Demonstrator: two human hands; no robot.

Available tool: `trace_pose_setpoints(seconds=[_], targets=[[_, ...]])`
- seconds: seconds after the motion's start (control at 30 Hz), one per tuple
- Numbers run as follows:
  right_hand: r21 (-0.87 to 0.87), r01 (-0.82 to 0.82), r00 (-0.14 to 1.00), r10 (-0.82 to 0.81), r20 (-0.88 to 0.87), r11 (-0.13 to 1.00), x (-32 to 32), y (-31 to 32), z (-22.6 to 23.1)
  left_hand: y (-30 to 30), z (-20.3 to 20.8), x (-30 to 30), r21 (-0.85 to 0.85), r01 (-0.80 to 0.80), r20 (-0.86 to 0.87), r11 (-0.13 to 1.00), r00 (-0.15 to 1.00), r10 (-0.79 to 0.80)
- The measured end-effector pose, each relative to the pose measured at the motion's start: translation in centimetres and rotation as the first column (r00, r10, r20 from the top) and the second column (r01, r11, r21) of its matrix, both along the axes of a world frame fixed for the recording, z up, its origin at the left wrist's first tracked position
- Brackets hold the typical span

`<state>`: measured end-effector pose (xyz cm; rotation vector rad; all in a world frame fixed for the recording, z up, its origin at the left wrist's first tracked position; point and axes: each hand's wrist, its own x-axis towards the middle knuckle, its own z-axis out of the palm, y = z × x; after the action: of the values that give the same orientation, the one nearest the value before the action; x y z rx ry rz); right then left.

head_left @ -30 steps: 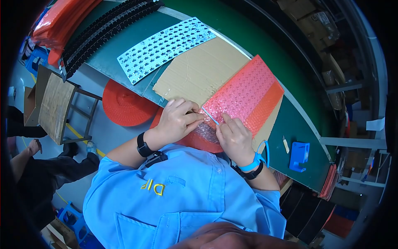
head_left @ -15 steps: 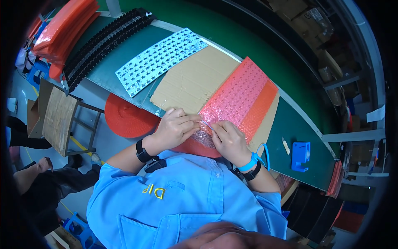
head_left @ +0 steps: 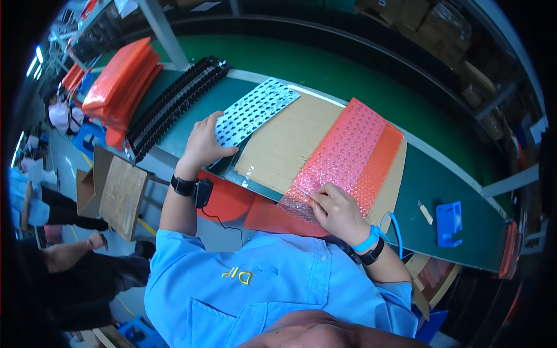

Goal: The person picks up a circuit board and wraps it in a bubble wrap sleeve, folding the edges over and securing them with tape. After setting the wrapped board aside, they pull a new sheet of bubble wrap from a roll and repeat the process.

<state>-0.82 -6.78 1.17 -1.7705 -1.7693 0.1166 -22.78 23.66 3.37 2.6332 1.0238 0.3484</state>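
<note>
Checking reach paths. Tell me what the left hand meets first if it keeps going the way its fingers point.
The left hand already rests on the perforated panel; going straight on, it would slide further along that panel, probably toward the cardboard sheet.

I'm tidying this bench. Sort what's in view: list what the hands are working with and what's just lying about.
In hand:
left hand on the perforated panel
right hand on the pink bubble-wrap bag
cardboard sheet under both

Lying about:
blue block
black strips
orange bag stack
cardboard box
</note>
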Motion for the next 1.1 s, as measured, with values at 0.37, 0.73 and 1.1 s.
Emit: trace_pose_setpoints(seconds=[0.37, 0.73, 1.1], targets=[[-0.181, -0.056, 0.978, 0.018, -0.206, 0.982, 2.1, -0.3, 2.7, -11.9, 1.8, 5.2, 0.135, 0.325, 0.559, 0.936, 0.755, -0.343], [0.015, -0.097, 0.572, 0.068, -0.817, 0.995, 4.4, -2.6, -0.8, -11.4, -1.6, 7.3, -0.278, 0.525, 0.824, 0.804, 0.561, -0.081], [-0.003, -0.106, 0.257, 0.025, -0.966, 0.994, 5.0, -3.8, 0.1, -9.7, -3.7, 7.7, -0.278, 0.683, 0.477, 0.675, 0.708, -0.521]])
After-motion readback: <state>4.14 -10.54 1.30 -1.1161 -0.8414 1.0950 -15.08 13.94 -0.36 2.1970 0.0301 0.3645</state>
